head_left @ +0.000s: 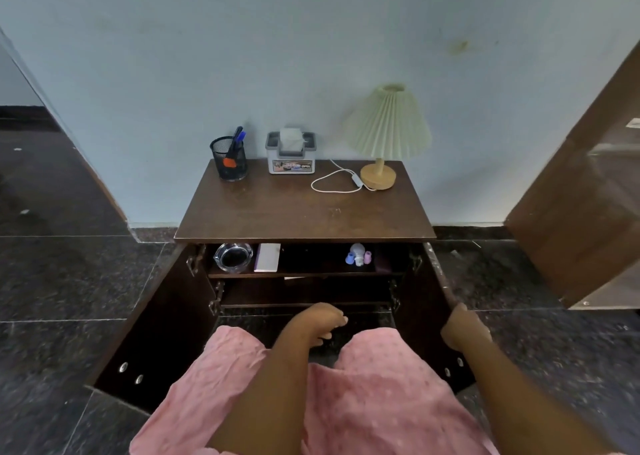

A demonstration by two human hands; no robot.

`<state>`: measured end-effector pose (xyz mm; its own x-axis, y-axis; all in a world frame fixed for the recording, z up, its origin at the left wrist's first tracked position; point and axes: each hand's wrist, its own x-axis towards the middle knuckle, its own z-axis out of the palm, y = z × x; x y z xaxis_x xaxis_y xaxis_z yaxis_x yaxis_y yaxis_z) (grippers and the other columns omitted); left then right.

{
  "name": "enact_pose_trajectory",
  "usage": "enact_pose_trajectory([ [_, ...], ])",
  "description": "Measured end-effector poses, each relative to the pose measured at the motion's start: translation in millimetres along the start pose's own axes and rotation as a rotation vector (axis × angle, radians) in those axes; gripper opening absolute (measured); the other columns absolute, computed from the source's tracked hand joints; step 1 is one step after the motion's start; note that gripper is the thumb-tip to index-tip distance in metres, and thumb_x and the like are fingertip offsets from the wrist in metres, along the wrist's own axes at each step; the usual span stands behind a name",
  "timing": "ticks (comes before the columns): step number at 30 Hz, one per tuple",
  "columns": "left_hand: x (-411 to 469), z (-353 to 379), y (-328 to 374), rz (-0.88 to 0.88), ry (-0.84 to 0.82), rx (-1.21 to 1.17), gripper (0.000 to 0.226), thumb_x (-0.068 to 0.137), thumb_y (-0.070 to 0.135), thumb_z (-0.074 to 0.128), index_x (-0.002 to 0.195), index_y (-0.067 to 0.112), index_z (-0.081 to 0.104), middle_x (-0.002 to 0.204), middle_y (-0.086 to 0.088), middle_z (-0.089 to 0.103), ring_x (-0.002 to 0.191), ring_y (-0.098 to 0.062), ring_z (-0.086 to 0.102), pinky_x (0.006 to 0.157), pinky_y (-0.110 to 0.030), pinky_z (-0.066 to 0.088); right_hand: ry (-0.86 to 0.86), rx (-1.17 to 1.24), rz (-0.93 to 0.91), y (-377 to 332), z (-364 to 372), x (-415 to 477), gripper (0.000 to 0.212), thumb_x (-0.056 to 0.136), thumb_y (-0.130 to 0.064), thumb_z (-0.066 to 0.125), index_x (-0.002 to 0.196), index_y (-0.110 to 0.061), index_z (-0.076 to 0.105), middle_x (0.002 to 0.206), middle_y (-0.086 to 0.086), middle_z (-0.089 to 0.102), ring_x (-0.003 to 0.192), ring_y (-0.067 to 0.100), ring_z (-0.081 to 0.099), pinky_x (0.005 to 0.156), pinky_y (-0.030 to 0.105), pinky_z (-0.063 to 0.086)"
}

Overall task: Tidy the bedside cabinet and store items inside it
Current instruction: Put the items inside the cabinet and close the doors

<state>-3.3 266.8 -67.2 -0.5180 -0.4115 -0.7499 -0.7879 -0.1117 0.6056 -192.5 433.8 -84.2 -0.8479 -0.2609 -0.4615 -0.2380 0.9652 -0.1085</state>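
Reaching forward over my pink skirt (374,392), my left hand (320,323) hangs low before the open bedside cabinet (304,212), wrist bent, its fingers loosely curled and holding nothing. My right hand (464,328) is out to the side, with its fingers wrapped round the edge of the right door (427,292) in a grip.

I count two doors, both swung wide; the left door (152,319) is touched by neither hand. Inside are two shelves. The upper one carries one glass ashtray (232,257), one white book (267,257) just beside it, and a cluster of small pastel bottles (358,255) toward the right; I can make out three, though they are too small to be sure. On top stand one mesh pen holder (228,158), one tissue box (291,153) and one lamp (384,136), with one white cord (334,183) looped beside its base.

Everything stored on the upper shelf lies well beyond my left fingertips (337,321), which sit level with the lower shelf's front edge, apart from it.
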Motion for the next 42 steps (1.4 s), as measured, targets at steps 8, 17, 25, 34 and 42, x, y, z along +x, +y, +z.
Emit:
enact_pose_trajectory([
  [8, 20, 11, 0, 0.035, -0.039, 0.113, 0.04, 0.097, 0.025, 0.049, 0.137, 0.018, 0.047, 0.133, -0.005, 0.05, 0.102, -0.019, 0.05, 0.086, -0.03, 0.04, -0.231, 0.219, 0.02, -50, 19, -8, 0.068, 0.091, -0.011, 0.051, 0.142, -0.002, 0.007, 0.144, 0.026, 0.031, 0.13, 0.04, 0.039, 0.105, 0.046, 0.039],
  [17, 25, 12, -2, 0.08, -0.1, 0.105, 0.04, 0.098, 0.024, 0.045, 0.138, 0.02, 0.047, 0.139, -0.005, 0.05, 0.109, -0.02, 0.052, 0.094, -0.033, 0.042, -0.357, 0.347, -0.006, -103, 22, -13, 0.057, 0.088, -0.013, 0.06, 0.135, 0.003, 0.032, 0.106, 0.019, 0.059, 0.096, 0.033, 0.062, 0.077, 0.035, 0.051],
  [25, 33, 21, -3, 0.147, -0.087, 0.139, 0.031, 0.092, 0.027, 0.056, 0.119, 0.014, 0.064, 0.12, -0.012, 0.066, 0.1, -0.022, 0.063, 0.091, -0.035, 0.05, -0.419, 0.382, -0.015, -114, 25, -1, 0.063, 0.08, -0.018, 0.071, 0.131, 0.002, 0.041, 0.121, 0.019, 0.059, 0.106, 0.031, 0.062, 0.064, 0.032, 0.052],
  [34, 44, 6, -1, 0.147, 0.23, 0.102, 0.027, 0.092, 0.028, 0.057, 0.112, 0.016, 0.068, 0.114, -0.013, 0.067, 0.101, -0.032, 0.065, 0.09, -0.035, 0.053, -0.681, 0.414, 0.046, -136, 16, -10, 0.043, 0.092, -0.05, 0.049, 0.099, -0.008, 0.061, 0.09, 0.007, 0.068, 0.081, 0.02, 0.064, 0.069, 0.031, 0.048],
  [42, 58, -23, 5, 0.13, 0.535, -0.002, 0.026, 0.093, 0.016, 0.051, 0.114, 0.017, 0.067, 0.116, -0.01, 0.065, 0.105, -0.026, 0.061, 0.083, -0.03, 0.048, -0.629, 0.646, 0.124, -181, 41, 10, 0.056, 0.091, -0.054, 0.047, 0.104, -0.002, 0.062, 0.093, 0.01, 0.068, 0.079, 0.022, 0.065, 0.063, 0.032, 0.05],
])
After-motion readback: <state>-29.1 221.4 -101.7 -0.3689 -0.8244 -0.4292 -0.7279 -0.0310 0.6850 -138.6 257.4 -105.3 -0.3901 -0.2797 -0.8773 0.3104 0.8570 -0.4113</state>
